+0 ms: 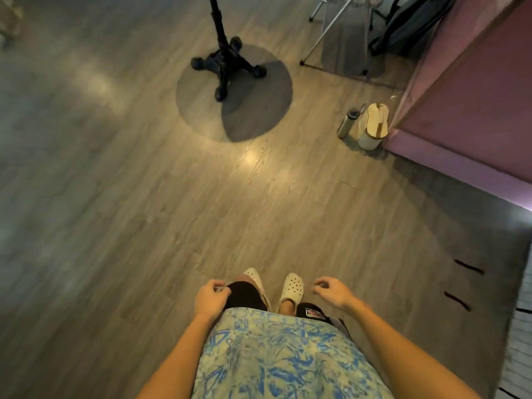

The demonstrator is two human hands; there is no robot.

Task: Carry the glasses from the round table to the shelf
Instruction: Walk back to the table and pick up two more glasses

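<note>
No glasses, round table top or shelf show in the head view. I look straight down at a wooden floor [144, 211]. My left hand [210, 296] hangs low by my left thigh, fingers loosely curled, holding nothing. My right hand [331, 292] hangs by my right thigh with its fingers apart and empty. My feet in white clogs [292, 287] stand between the hands.
A black pole on a four-footed base [226, 64] stands ahead with a round shadow under it. A purple counter wall [475, 110] runs along the right, with a metal bottle [347, 123] and a cream bag [372, 126] at its corner. Chair legs [334, 27] stand far right.
</note>
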